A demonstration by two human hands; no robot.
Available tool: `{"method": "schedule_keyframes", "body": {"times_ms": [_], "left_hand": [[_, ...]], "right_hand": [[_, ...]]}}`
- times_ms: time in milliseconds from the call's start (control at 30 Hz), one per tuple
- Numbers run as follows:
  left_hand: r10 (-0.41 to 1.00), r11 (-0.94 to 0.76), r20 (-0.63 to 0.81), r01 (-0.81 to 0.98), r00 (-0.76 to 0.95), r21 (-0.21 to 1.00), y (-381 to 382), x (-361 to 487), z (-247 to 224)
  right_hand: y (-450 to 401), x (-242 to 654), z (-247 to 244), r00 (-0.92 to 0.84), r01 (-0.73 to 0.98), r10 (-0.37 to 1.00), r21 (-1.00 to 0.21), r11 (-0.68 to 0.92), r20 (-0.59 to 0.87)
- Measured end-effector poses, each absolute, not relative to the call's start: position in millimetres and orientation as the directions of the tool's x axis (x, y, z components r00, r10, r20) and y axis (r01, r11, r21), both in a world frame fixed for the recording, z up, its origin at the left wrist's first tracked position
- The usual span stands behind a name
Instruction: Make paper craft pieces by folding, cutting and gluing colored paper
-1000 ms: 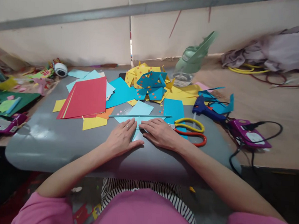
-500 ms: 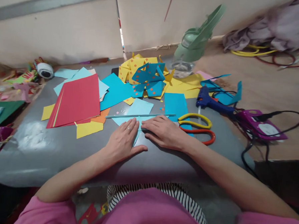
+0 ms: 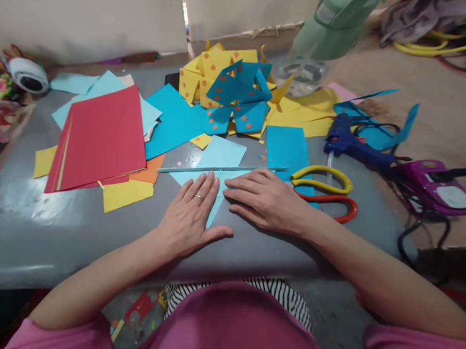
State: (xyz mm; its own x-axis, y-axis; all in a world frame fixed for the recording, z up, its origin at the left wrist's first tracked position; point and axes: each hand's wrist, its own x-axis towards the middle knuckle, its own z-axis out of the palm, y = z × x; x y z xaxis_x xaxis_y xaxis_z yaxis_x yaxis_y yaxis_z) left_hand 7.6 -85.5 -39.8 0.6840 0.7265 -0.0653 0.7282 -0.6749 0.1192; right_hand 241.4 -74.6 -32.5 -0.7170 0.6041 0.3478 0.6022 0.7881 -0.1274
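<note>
Light blue paper [image 3: 223,152] lies on the grey table, with a thin folded light blue strip [image 3: 186,169] running across it. My left hand [image 3: 194,211] rests flat on the paper's left part, fingers stretched and thumb pointing right. On the right part lies my right hand [image 3: 261,199], palm down, its fingers extended over the paper just below the strip. Both hands partly hide the paper. Scissors with yellow and red handles [image 3: 347,183] are just right of my right hand, their blades hidden.
Red sheets [image 3: 104,136] lie at left on the table [image 3: 69,239]. Behind are yellow and blue folded paper figures [image 3: 240,99] and a green-topped bottle [image 3: 326,31]. A blue glue gun [image 3: 355,147] and a purple corded device [image 3: 447,188] are at right.
The camera view has moved closer and tilted down, so the things behind appear higher and larger. Both hands stay pressed on the light blue paper, almost unmoved.
</note>
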Motion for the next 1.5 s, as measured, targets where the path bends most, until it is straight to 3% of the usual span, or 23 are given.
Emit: {"method": "schedule_keyframes", "body": {"times_ms": [300,633,1200,1500], "left_hand": [[0.727,-0.669,-0.070,0.728,0.683,0.154,-86,6,-41],[0.740,-0.670,0.156,0.700,0.654,0.248,-71,0,-38],[0.831,-0.552,0.218,0.713,0.511,0.432,-57,8,-42],[0.864,-0.503,0.203,0.782,0.461,0.368,-58,11,-45]], "right_hand": [[-76,240,-31,-0.737,0.595,0.589,-0.094,0.798,0.332],[-76,242,-33,-0.736,0.589,0.596,-0.129,0.798,0.322],[-76,242,-35,-0.729,0.601,0.614,-0.148,0.786,0.304],[-76,242,-35,-0.726,0.601,0.619,-0.163,0.783,0.299]]}}
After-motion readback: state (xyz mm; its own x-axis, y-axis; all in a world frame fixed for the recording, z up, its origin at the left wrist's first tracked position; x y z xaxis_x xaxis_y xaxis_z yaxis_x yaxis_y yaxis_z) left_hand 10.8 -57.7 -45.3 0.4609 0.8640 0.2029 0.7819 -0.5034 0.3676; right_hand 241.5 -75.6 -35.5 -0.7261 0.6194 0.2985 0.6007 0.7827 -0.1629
